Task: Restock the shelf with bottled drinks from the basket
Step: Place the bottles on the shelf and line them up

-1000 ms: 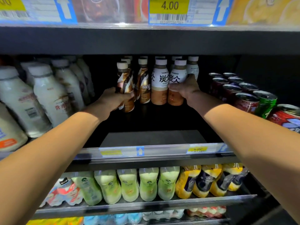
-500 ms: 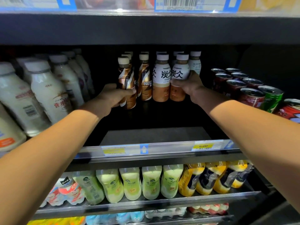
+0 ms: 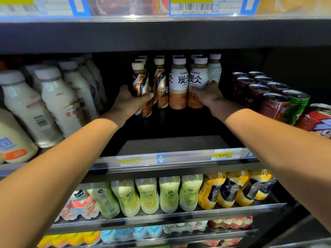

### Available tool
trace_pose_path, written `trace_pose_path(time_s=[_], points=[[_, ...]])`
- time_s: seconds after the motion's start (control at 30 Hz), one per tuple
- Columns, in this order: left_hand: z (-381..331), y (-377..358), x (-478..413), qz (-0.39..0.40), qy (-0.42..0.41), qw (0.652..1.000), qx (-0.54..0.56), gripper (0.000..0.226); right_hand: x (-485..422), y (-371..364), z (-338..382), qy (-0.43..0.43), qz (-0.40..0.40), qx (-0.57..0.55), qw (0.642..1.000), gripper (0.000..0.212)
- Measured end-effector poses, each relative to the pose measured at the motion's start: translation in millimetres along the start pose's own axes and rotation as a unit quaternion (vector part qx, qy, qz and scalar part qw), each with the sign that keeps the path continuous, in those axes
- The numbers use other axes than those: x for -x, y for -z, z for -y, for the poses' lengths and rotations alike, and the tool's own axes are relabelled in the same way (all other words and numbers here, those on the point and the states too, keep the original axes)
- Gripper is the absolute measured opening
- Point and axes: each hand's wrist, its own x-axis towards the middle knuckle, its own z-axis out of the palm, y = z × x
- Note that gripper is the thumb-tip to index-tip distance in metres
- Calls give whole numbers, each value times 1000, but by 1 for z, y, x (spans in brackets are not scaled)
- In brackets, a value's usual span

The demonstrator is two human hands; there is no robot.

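Gripping a brown bottle (image 3: 140, 81), left hand (image 3: 131, 102); a white-labelled bottle (image 3: 199, 77), right hand (image 3: 209, 95); dark store shelf (image 3: 175, 143) beneath.

Left: rows of white-capped milk-drink bottles (image 3: 59, 102), cream bodies with red script on the labels. Right: rows of dark red cans (image 3: 258, 93), pull-tab tops up; a green can (image 3: 296, 108) stands at the front, and just beside it, at the frame edge, a red can (image 3: 317, 119) printed in blue and white. Centre front: a clear price rail (image 3: 188, 157) bearing two yellow price tags (image 3: 223, 155) with a blue arrow marker (image 3: 160, 158) between them. Below the rail: a row of pale green bottles (image 3: 148, 197), with yellow bottles (image 3: 227, 188) carrying dark labels to their right and red-and-white wrapped bottles (image 3: 80, 203) to their left. Top edge: a barcode label (image 3: 195, 6), blurred.
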Motion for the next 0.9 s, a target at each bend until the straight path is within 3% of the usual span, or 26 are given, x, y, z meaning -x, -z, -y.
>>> trace_pose_path(time_s=[0.13, 0.2, 0.3, 0.4, 0.47, 0.6, 0.7, 0.9], points=[[-14, 3, 23, -54, -37, 987, -144, 55, 39, 12, 9, 37, 4, 110, 993, 67], [-20, 5, 38, -58, -80, 976, -193, 38, 67, 25, 26, 61, 12, 203, 977, 53], [-30, 7, 79, 15, -160, 959, -234, 17, 125, 52, 42, 131, 23, 372, 919, 35], [-42, 4, 130, 66, -269, 909, -310, 33, 187, 78, 36, 206, 6, 505, 838, 35], [-45, -8, 158, 98, -326, 876, -340, 36, 221, 94, 25, 220, -11, 540, 812, 33], [-45, -53, 202, 98, -454, 806, -367, 28, 280, 133, -7, 153, -34, 586, 795, 32], [-48, -100, 230, 187, -492, 752, -397, 37, 316, 170, -38, 93, -83, 568, 814, 48], [-61, -189, 295, 271, -559, 727, -292, 15, 369, 244, -106, -32, -148, 575, 804, 40]])
